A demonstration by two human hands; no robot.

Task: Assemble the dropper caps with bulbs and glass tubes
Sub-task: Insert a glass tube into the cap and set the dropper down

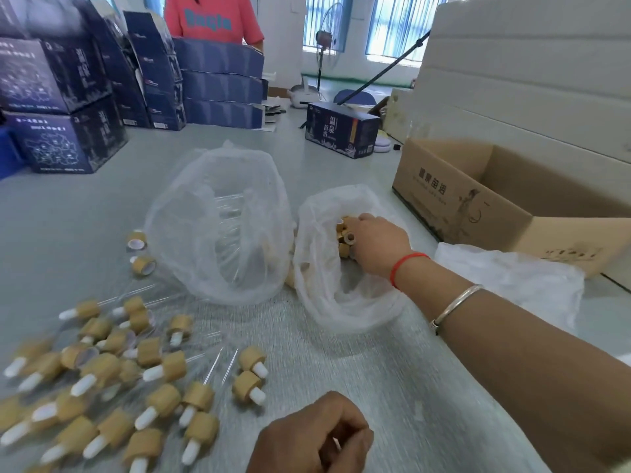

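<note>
My right hand [375, 242] reaches into a small clear plastic bag [321, 302] of tan caps [345, 249], fingers curled on one cap [349, 237]. My left hand [312, 435] rests near the front edge, fingers curled; a small white piece shows between them. A larger clear bag [191, 213] beside it holds glass tubes [228, 206]. Several assembled droppers [102, 380] with tan caps and white bulbs lie in a pile at the front left. Two bare caps [140, 250] lie beyond the pile.
An open cardboard box [454, 196] stands at the right, with crumpled plastic [512, 278] in front of it. Dark blue cartons [65, 97] are stacked at the far left, one small blue carton [341, 131] mid-table. A person in a pink shirt [211, 18] stands opposite.
</note>
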